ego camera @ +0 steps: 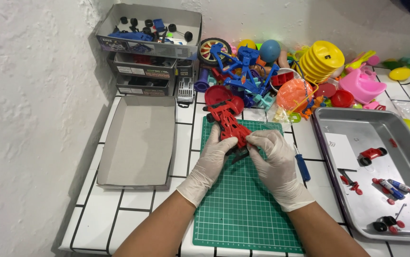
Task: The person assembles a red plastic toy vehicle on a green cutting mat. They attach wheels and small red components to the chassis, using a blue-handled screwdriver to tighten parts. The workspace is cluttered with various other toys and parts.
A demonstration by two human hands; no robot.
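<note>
Nearest the front edge of the counter [133,200] lies a green cutting mat [243,209], its lower half bare. Over the mat's far half both gloved hands meet on a red toy car frame [229,124]. The left hand [213,157] curls around the frame's near end from the left side, fingers closed on it. The right hand [272,157] pinches the same near end from the right, thumb and fingertips tight on a dark piece there; what that piece is cannot be told. The frame slants away toward the far edge of the mat, its front end lifted.

Just right of the mat lies a blue-handled screwdriver [302,166]. Past it, at the counter's right side, a metal tray [352,123] holds small red and black parts and two markers [393,187]. Left of the mat an open grey cardboard box lid [140,143] rests empty.

Against the back wall a heap of coloured plastic toys [281,76] crowds just behind the frame's front end. In the far left corner a stack of boxes [148,62] carries small black wheels on top.
</note>
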